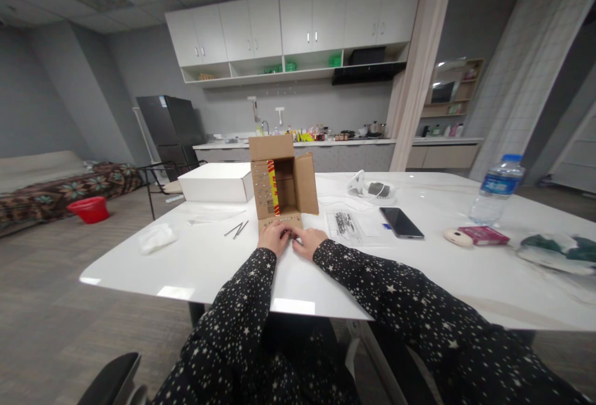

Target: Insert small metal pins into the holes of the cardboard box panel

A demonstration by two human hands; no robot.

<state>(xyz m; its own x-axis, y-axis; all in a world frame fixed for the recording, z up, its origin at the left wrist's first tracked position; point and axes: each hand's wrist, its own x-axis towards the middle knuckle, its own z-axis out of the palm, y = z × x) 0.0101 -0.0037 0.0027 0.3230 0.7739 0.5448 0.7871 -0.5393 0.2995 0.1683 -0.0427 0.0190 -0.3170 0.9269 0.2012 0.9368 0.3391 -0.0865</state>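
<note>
Phone [401,223] right of carton [306,185], perhaps screws [345,225] between

In the centre of the frame are one left hand [274,238], one right hand [310,243] and one cardboard box [306,186]; left of them, one white box [216,182]. At right, one phone [402,223], one bottle [496,189] and one maroon packet [487,235]. At left, one red basin [88,210] and one refrigerator [170,122]. Across the top, eight cabinet doors [265,26].
</note>
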